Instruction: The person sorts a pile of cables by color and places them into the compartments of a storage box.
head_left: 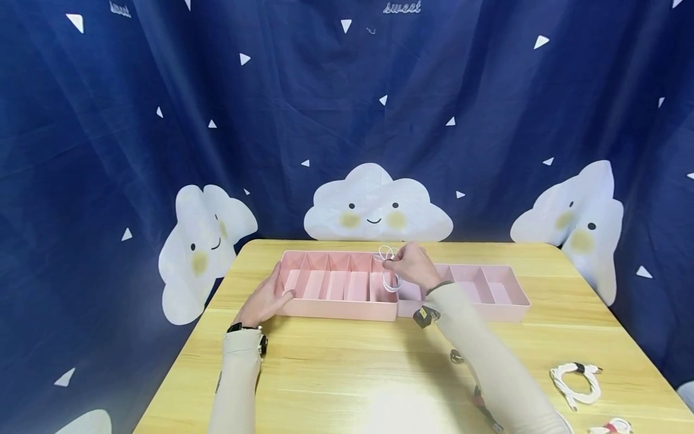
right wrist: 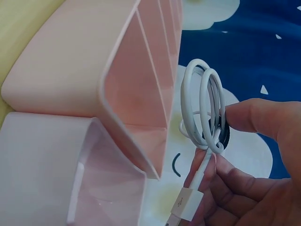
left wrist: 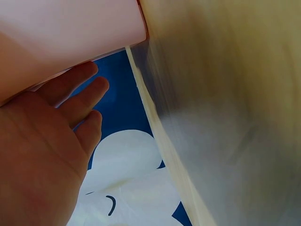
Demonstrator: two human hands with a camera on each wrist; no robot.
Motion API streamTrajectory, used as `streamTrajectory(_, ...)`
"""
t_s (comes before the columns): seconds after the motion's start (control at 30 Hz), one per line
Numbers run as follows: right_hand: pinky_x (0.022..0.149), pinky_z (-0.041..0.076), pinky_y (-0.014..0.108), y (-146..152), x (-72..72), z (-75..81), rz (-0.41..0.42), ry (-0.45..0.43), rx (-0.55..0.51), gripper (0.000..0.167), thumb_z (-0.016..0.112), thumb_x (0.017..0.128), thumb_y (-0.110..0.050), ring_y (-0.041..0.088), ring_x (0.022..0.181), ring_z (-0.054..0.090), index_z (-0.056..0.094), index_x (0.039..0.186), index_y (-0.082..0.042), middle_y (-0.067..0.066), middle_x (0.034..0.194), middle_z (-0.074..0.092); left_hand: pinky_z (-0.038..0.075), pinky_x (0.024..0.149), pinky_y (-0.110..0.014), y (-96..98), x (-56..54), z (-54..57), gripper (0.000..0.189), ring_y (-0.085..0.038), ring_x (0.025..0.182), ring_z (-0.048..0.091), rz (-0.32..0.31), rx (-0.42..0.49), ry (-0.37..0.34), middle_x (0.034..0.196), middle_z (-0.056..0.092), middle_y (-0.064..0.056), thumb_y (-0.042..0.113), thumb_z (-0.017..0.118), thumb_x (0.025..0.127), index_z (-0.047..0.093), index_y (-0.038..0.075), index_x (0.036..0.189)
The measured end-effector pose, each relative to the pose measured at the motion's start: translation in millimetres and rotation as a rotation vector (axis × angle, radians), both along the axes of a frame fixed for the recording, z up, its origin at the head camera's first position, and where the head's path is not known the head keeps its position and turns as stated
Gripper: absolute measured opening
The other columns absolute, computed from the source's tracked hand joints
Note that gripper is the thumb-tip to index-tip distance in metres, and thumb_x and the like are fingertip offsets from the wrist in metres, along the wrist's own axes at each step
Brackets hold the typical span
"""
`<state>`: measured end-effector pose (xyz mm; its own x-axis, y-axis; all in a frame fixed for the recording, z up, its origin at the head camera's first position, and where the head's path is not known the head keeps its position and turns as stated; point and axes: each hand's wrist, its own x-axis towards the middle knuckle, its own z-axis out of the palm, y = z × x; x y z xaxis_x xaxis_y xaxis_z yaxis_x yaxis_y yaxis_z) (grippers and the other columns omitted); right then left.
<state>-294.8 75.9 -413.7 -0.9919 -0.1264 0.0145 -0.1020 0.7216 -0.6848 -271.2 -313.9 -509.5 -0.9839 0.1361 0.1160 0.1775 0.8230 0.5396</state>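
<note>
My right hand (head_left: 416, 265) pinches a coiled white USB cable (right wrist: 193, 103) above the right end of the pink divided box (head_left: 338, 309). In the right wrist view, a black tie (right wrist: 225, 134) binds the coil between thumb and fingers, and the USB plug (right wrist: 187, 203) hangs down. My left hand (head_left: 264, 301) rests against the left end of that box, thumb near its front rim. The left wrist view shows some of its fingers (left wrist: 84, 101) fairly straight beside the box wall. A paler pink divided box (head_left: 490, 311) adjoins on the right, partly hidden by my right arm.
On the table's right side lie a coiled white cable (head_left: 576, 384) with a black tie and another white cable (head_left: 618, 427) with a red tie. Dark cables (head_left: 457, 357) lie partly under my right forearm. A blue curtain (head_left: 347, 120) hangs behind the table.
</note>
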Motion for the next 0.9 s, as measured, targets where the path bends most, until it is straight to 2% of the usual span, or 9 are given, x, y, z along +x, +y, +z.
streamTrajectory(0.37,0.047,0.030,0.024,-5,-2.2,-11.6,-0.013,0.002,-0.034,0.048,0.079,0.086,-0.026,0.007,0.044,0.032,0.047,0.050,-0.018,-0.010,0.045,0.036,0.039,0.120,-0.060,0.3,0.4,-0.4,0.099,-0.045,0.150,0.040,0.002,0.008,-0.009,0.166,0.032,-0.027,0.046,0.064,0.097,0.008,0.003,0.166)
streamTrajectory(0.9,0.046,0.031,0.025,-11,-5.4,-20.3,-0.033,-0.004,0.015,0.046,0.078,0.085,-0.026,0.008,0.044,0.034,0.046,0.053,-0.017,-0.009,0.046,0.036,0.037,0.121,-0.060,-0.5,-0.4,-1.5,0.101,-0.045,0.151,0.038,-0.006,0.014,-0.009,0.167,0.030,-0.026,0.046,0.065,0.097,0.006,0.003,0.166)
